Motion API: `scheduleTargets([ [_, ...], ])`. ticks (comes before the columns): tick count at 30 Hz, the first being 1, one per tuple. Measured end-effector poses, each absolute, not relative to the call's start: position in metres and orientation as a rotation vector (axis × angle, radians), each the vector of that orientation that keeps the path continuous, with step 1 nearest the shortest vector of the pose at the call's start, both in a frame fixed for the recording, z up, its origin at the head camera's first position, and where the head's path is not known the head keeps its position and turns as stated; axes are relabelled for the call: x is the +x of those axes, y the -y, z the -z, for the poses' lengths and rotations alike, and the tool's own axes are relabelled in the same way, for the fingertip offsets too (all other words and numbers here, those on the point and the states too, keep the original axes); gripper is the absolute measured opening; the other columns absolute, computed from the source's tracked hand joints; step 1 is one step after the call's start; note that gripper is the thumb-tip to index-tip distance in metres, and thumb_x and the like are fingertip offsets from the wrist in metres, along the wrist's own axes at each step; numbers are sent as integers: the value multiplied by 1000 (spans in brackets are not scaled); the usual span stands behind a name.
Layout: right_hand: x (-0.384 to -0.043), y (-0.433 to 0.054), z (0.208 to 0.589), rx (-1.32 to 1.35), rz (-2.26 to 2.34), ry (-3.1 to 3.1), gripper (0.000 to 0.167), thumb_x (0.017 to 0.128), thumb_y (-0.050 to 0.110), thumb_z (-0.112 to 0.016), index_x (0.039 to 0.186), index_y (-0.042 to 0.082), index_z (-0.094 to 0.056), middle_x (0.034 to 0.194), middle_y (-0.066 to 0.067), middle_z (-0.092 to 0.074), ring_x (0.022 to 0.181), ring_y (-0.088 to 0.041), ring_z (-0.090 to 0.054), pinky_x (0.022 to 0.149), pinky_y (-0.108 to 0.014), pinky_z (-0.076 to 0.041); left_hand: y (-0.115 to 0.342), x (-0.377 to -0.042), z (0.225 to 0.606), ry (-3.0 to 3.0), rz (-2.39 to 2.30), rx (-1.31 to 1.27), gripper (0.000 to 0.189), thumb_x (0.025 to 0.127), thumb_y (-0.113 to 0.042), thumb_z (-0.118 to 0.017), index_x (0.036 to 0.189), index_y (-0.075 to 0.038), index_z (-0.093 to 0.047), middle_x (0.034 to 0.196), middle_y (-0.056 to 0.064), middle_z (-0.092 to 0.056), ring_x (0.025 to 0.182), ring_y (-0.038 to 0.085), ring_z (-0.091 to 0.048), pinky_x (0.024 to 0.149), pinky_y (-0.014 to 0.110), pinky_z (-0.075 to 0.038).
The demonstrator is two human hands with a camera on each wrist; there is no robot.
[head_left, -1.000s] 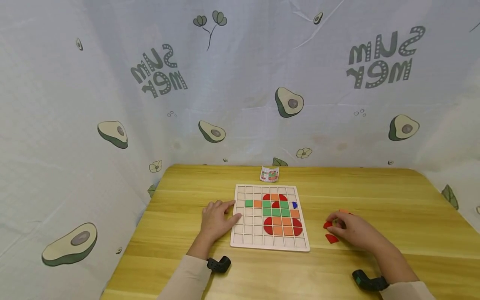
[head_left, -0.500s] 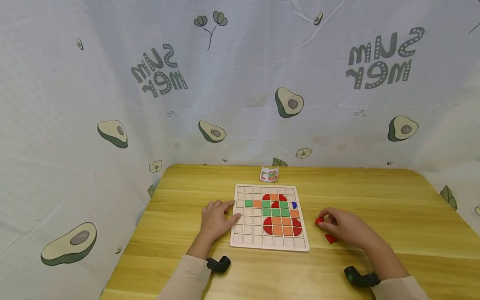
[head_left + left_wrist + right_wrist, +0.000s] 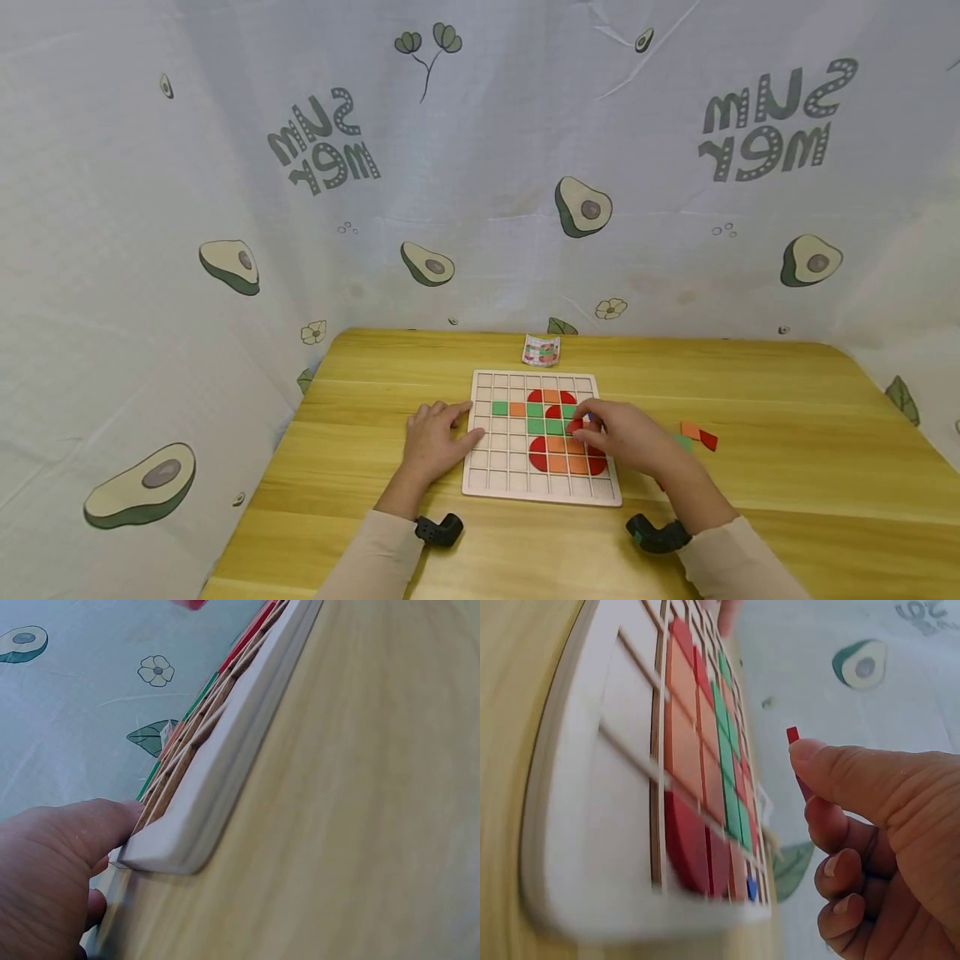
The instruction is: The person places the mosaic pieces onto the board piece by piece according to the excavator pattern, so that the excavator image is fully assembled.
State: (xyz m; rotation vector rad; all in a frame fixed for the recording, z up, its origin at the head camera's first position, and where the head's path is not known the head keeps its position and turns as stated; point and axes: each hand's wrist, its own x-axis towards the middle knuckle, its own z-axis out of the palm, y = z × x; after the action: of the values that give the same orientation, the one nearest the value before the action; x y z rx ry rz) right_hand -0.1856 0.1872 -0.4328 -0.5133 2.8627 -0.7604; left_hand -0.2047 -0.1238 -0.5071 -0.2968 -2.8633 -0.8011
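Note:
In the head view, a pale wooden grid board (image 3: pixel 487 483) lies on the table, with red, orange and green flat pieces in several of its cells. My left hand (image 3: pixel 435 442) rests at the board's left edge, its thumb over the rim in the left wrist view. Between thumb and index finger my right hand (image 3: pixel 626 433) pinches a red piece (image 3: pixel 793 736), held over the right part of the board and apart from it in the right wrist view. A small blue piece (image 3: pixel 751 888) sits in the board near that hand, mostly hidden in the head view.
To the right of the board lie loose pieces: an orange one (image 3: pixel 690 430), a red quarter-round one (image 3: pixel 708 440) and a green one (image 3: pixel 683 442) partly behind my right arm. A small printed pattern card (image 3: pixel 541 351) stands behind the board. Patterned cloth (image 3: pixel 480 167) hangs beyond the table.
My right hand has picked up the red piece from the loose pieces and carried it left over the board. My left hand stays where it was.

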Motion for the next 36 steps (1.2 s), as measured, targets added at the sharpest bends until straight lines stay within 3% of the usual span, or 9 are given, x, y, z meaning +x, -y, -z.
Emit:
scheduleTargets([
  [16,-219,-79,450,-538,750,-2851,21,95,30,-74,110,16,-71,70,5,-56,58,-12,-49,55,-26,-39,126,-205,505,2855,784,-329,52,89,-53,-71,134,-26,-69,88,-7,-58,85,15,-43,80,36,-31],
  [21,-235,-60,457,-537,690,-2849,26,96,31,-72,116,15,-70,76,3,-60,66,-15,-52,64,-31,-44,127,-206,505,2854,790,-332,50,89,-52,-71,133,-28,-70,88,-6,-58,84,15,-43,79,35,-29],
  [27,-245,-54,467,-508,682,-2879,28,96,32,-72,120,16,-70,97,0,-71,80,-16,-58,85,-40,-54,126,-206,506,2848,793,-339,50,89,-51,-71,132,-26,-70,88,-6,-58,84,14,-43,79,35,-29],
  [36,-247,-54,467,-493,639,-2880,26,97,31,-70,120,19,-72,113,-4,-74,97,-21,-64,96,-45,-54,127,-207,506,2858,790,-325,51,89,-51,-71,133,-26,-69,88,-6,-57,84,14,-42,79,34,-29],
])
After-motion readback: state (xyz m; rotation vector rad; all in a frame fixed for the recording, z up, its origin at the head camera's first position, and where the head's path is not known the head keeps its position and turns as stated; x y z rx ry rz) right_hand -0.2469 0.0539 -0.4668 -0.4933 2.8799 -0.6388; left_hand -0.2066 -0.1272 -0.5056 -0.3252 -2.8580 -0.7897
